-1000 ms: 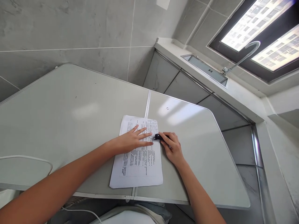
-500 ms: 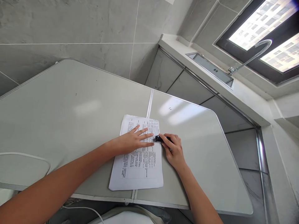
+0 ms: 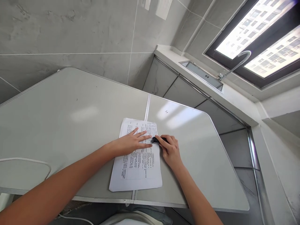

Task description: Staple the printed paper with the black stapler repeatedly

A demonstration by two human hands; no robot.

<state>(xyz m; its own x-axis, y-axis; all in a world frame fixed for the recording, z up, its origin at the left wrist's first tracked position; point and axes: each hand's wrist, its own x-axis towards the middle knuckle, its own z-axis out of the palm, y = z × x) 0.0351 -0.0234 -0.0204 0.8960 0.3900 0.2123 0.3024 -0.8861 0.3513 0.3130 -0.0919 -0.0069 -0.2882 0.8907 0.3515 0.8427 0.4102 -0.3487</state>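
Head: black stapler (image 3: 157,140), rounded, on printed paper (image 3: 147,182).

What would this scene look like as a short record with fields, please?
left hand: laid on the printed paper, fingers spread
right hand: holding a small black tool at the paper's right edge
paper: lying across the seam of the table
cable: white, on the table's left side
background: sink and faucet near a window

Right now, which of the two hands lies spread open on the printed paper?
The left hand: its fingers fan over the printed paper, while the right hand curls around a black tool.
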